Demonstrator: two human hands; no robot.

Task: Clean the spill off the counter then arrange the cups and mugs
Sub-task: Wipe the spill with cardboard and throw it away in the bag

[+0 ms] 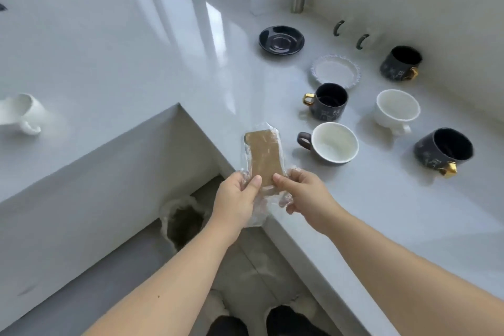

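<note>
Head view: both hands meet over the inner corner of the pale grey glossy L-shaped counter [141,63]. The left hand [236,200] and the right hand [305,194] each pinch the near end of a flat tan rectangular pad in a clear plastic wrapper [266,157], thumbs on top, fingers curled beneath, the pad's far end reaching over the counter edge. No spill is clear on the shiny surface from here.

To the right the crockery is spread out. Closest to the pad sits a white-lined cup with a brown handle [334,142]. Behind it stands a dark mug with a gold handle [328,101], just beside a white lace-edged saucer [335,71]. Farther back lies a black glossy saucer [281,39]. A plain white cup [396,110] stands in the middle of the group, a second dark gold-handled mug [401,63] near the wall, a third [443,148] near the right. Well apart, at far left, a white cup [23,113] tilts on the counter.

Below, on the floor, sits a small lined bin [184,219].
</note>
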